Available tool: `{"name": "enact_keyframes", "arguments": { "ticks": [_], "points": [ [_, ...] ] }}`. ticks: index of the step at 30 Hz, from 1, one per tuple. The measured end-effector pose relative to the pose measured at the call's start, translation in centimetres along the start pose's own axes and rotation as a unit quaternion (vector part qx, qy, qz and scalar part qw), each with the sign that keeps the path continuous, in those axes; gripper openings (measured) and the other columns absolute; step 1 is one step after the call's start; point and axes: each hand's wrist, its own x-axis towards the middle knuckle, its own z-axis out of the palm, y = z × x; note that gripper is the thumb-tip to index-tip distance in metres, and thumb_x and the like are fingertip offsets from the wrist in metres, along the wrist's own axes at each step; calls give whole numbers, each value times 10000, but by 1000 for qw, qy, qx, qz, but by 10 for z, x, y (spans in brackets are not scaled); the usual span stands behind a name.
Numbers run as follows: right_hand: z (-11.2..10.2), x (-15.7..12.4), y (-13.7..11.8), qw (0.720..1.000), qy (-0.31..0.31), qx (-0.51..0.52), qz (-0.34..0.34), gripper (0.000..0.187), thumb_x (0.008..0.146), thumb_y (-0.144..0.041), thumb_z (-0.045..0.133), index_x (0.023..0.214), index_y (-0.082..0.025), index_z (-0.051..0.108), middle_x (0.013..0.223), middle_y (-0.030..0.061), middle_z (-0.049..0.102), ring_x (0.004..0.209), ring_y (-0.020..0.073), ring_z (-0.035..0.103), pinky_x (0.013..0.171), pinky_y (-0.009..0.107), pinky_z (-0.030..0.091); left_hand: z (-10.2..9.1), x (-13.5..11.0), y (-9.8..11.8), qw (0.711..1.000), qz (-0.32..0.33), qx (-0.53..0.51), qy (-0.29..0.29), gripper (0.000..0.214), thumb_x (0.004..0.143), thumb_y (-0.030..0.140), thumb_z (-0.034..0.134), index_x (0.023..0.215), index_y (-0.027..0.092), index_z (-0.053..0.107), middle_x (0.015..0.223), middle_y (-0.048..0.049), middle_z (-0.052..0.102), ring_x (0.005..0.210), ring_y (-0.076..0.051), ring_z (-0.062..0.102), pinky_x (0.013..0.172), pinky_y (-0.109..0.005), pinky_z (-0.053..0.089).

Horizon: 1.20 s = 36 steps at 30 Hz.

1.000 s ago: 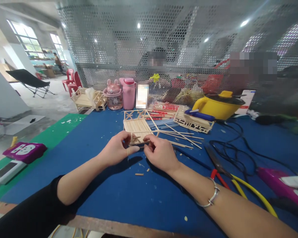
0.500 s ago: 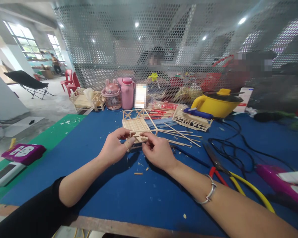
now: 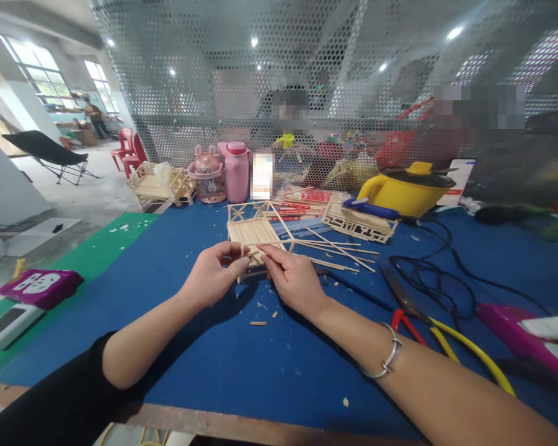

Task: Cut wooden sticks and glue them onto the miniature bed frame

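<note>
Your left hand and right hand now sit a little higher and further from you than a second ago. They have carried the small pale wooden stick frame up off the blue felt table cover to the near edge of the slatted pale stick model house.

Your left thumb and forefinger are closed on the frame's left end, with the other fingers curled under. Your right thumb and stretched forefinger pinch its right end. Half a second ago your right knuckles were bunched; now those fingers lie flatter along the top stick. I read that as the piece being lined up against the model rather than just held, though whether it touches the slats is hidden by your fingers.

The loose thin wooden sticks, the yellow lidded pot and the red-and-yellow-handled cutters have not moved.

As for writing, the purple flat box carries white marks that are too skewed to read. The red-printed packets behind the model are too small to read.
</note>
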Motion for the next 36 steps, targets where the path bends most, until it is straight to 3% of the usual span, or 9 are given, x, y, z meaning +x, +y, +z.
{"name": "enact_keyframes", "arguments": {
  "ticks": [5, 13, 22, 36],
  "points": [
    [3, 1, 1, 999, 11, 35, -25, 276, 902, -268, 462, 1120, -255, 631, 1085, 15, 687, 958, 163, 655, 832, 274, 499, -1, 0, -1, 1000, 1, -5, -2, 257, 747, 366, 608, 882, 151, 642, 812, -43, 662, 712, -159, 598, 674, -295, 475],
    [5, 2, 1, 999, 29, 28, 14, 238, 886, -268, 484, 1028, -240, 673, 1007, 21, 715, 885, 169, 676, 768, 266, 504, 1, -1, -1, 1000, 15, -3, 6, 218, 732, 334, 631, 861, 159, 655, 804, -39, 668, 719, -156, 600, 711, -314, 488],
    [3, 5, -1, 999, 14, -2, 33, 239, 894, -281, 457, 932, -211, 683, 818, 26, 728, 713, 158, 663, 660, 239, 452, 1, 1, -3, 999, 21, -39, 7, 464, 721, 217, 626, 1164, 169, 497, 829, -10, 601, 751, -122, 574, 754, -301, 478],
    [3, 4, -1, 999, -16, -42, 11, 217, 897, -273, 452, 894, -224, 664, 809, 10, 720, 717, 151, 658, 639, 217, 412, 2, 0, -5, 998, 11, -59, 3, 473, 695, 191, 641, 1142, 173, 487, 806, 4, 584, 705, -109, 568, 673, -261, 473]
  ]
}}
